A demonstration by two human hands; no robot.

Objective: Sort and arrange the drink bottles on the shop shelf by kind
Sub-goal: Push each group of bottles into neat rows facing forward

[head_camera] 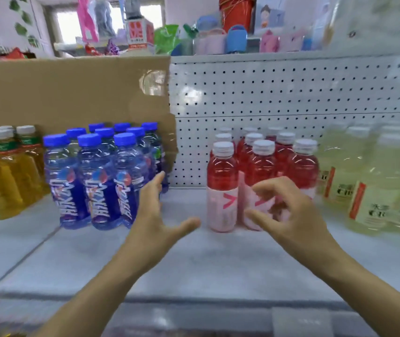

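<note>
Four kinds of bottles stand in groups on the white shelf (194, 259). From left to right: amber drinks (6, 176), blue-capped bottles (96, 181), pink bottles with white caps (222, 186), pale yellow drinks (374, 188). My left hand (155, 215) hovers open with fingers straight, just right of the blue group, holding nothing. My right hand (284, 210) is in front of the pink group with loosely curled fingers, holding nothing. It covers the lower part of a front pink bottle.
A brown cardboard sheet (67, 93) stands behind the amber and blue bottles. White pegboard (291, 98) backs the right half. Assorted goods crowd the upper shelf (218, 45). A bare gap of shelf lies between the blue and pink groups.
</note>
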